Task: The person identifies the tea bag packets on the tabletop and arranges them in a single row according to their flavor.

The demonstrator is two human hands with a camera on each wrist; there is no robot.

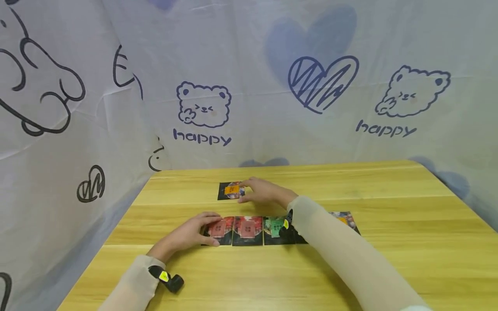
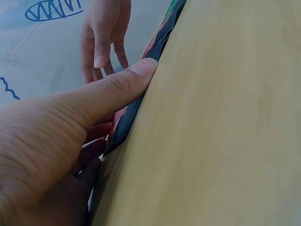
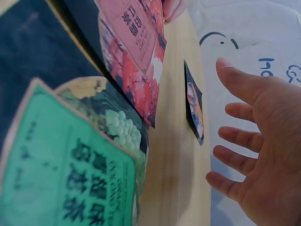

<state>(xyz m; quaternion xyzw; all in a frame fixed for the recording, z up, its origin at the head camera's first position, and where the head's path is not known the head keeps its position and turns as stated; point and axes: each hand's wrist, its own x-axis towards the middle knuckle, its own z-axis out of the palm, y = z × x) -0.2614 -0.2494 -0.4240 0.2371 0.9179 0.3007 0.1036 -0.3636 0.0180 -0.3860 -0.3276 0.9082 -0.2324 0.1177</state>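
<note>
A row of flat dark tea packets lies across the table. My left hand (image 1: 194,233) rests at the leftmost red-labelled packet (image 1: 219,230), thumb along its near edge and fingers by its far side. Beside it lie another red-labelled packet (image 1: 247,230) and a green-labelled packet (image 1: 274,226). My right hand (image 1: 264,191) reaches over the row toward a single orange-labelled packet (image 1: 229,190) farther back. In the right wrist view the fingers (image 3: 235,162) of that hand are spread, with a gap between them and the packet.
At the row's right end, another packet with an orange label (image 1: 344,219) is partly covered by my right sleeve (image 1: 334,242). The wooden table (image 1: 249,276) meets a white cloth (image 1: 249,86) with printed drawings at its back and left.
</note>
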